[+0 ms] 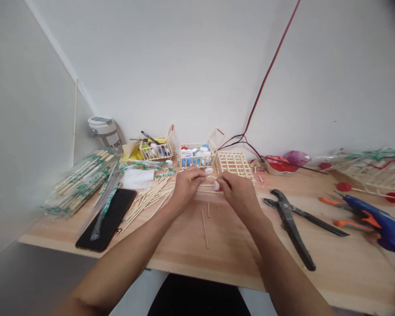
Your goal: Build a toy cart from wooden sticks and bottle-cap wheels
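Observation:
My left hand point(187, 186) and my right hand point(237, 191) meet over the middle of the wooden desk point(230, 250). The left fingers pinch a thin wooden stick point(206, 177) that runs across to the right hand. The right fingers are closed on a small white cap point(216, 185) at the stick's end. Loose sticks point(204, 228) lie on the desk just below both hands. A small stick-built crate point(234, 164) stands right behind the hands.
Left: wrapped chopstick bundles point(82, 182), a black phone point(108, 219), a stick pile point(148, 199). Behind: two stick baskets point(158, 150) holding bottle caps point(195, 157). Right: black pliers point(291, 226), a blue glue gun point(380, 219), red wheels on a stick point(370, 192), a red-black cable point(266, 79).

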